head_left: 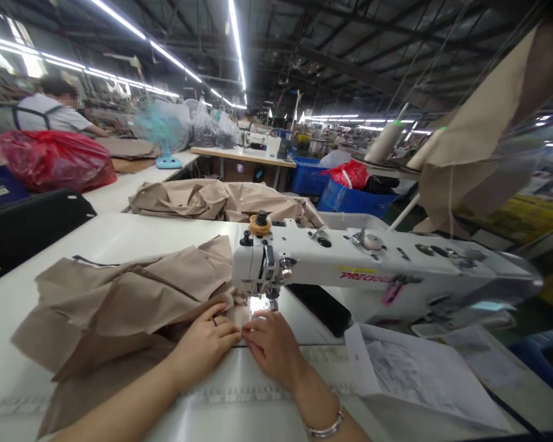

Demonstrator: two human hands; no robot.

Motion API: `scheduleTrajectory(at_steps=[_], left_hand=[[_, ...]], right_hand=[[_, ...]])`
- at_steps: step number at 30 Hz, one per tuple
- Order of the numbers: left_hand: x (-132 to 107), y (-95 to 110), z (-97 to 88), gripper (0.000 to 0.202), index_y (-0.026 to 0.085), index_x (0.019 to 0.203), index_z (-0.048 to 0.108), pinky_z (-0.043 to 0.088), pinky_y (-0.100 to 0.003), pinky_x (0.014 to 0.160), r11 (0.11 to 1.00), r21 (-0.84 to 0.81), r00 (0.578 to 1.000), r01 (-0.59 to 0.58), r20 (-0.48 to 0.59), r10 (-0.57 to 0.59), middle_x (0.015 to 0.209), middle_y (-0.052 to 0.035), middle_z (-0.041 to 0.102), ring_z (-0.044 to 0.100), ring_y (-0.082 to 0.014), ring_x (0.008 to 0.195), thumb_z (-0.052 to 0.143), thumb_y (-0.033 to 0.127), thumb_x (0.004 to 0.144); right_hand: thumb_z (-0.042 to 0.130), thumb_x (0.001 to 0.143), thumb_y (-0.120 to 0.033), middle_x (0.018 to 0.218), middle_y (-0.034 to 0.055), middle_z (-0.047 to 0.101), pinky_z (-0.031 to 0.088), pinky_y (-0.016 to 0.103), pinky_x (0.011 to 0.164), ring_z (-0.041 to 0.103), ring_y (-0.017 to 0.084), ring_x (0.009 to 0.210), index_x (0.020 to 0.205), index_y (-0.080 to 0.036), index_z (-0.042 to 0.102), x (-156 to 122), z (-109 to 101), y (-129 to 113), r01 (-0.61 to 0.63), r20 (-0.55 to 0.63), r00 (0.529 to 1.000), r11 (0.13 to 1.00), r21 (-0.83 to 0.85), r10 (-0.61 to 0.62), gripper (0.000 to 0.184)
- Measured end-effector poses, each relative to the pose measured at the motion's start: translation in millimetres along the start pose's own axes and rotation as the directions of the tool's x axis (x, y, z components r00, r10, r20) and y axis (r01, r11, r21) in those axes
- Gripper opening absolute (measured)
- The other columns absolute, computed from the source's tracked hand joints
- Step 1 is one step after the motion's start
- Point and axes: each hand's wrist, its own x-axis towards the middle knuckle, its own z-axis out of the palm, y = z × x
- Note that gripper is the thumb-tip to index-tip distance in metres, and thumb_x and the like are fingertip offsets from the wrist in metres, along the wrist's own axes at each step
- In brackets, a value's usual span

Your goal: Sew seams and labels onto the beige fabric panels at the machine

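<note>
A white sewing machine (313, 258) stands on the table, its lit needle area just beyond my fingertips. Beige fabric (133, 294) lies in loose folds left of the needle, and one edge of it runs under the machine head. My left hand (207, 337), with a dark ring, is closed on that edge in front of the presser foot. Close beside it, my right hand (274, 347) pinches the same edge, fingertips almost touching the left ones. The fingers hide the exact grip. A bracelet (325, 425) circles my right wrist.
A black phone (320, 307) lies under the machine arm. Right of my hand sits a white open box (410, 374) with pale pieces inside. More beige fabric (221, 199) is heaped behind the machine. A blue fan (163, 132) and a seated person (55, 107) are at the far left.
</note>
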Motion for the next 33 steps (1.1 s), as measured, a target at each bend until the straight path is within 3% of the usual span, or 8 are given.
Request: scheduleTrajectory(at_steps=[7, 14, 20, 33], left_hand=[[15.5, -17.7, 5.2, 0.017, 0.025, 0.099, 0.059, 0.019, -0.035, 0.107, 1.000, 0.003, 1.000, 0.011, 0.025, -0.011, 0.097, 0.0052, 0.069, 0.060, -0.0117, 0.087, 0.050, 0.020, 0.085], [35.8, -35.5, 7.9, 0.013, 0.022, 0.087, 0.062, 0.025, -0.037, 0.104, 0.998, 0.029, 0.998, 0.064, 0.015, -0.064, 0.093, 0.0041, 0.070, 0.061, -0.0133, 0.087, 0.051, 0.016, 0.085], [35.2, -36.2, 12.5, 0.015, 0.022, 0.091, 0.062, 0.024, -0.038, 0.104, 0.996, 0.024, 0.996, 0.089, 0.018, -0.089, 0.094, 0.0028, 0.070, 0.061, -0.0142, 0.089, 0.052, 0.013, 0.085], [36.0, -33.9, 11.1, 0.023, 0.025, 0.095, 0.064, 0.027, -0.037, 0.098, 0.982, 0.046, 0.981, 0.184, 0.057, -0.187, 0.097, 0.0025, 0.070, 0.059, -0.0158, 0.092, 0.047, 0.012, 0.086]], right_hand=[[0.046, 0.083, -0.015, 0.101, 0.0057, 0.061, 0.038, 0.039, 0.085, 0.048, 0.022, 0.098, 0.097, -0.025, 0.065, 10.2, -0.8, -0.3, -0.148, -0.056, 0.988, 0.982, -0.115, 0.143, 0.025], [0.053, 0.079, -0.018, 0.107, 0.0091, 0.053, 0.036, 0.043, 0.090, 0.043, 0.026, 0.101, 0.116, -0.027, 0.056, 13.8, -1.9, -0.8, -0.260, 0.010, 0.963, 0.933, -0.251, 0.271, 0.038], [0.051, 0.080, -0.018, 0.101, 0.0076, 0.053, 0.038, 0.039, 0.086, 0.045, 0.024, 0.098, 0.110, -0.026, 0.059, 11.0, -2.9, 1.0, -0.270, 0.011, 0.960, 0.937, -0.223, 0.280, 0.032], [0.044, 0.078, -0.010, 0.087, 0.0074, 0.056, 0.039, 0.035, 0.078, 0.046, 0.022, 0.089, 0.092, -0.019, 0.064, 7.2, 8.6, 10.0, -0.228, -0.163, 0.966, 0.961, -0.155, 0.203, 0.025]])
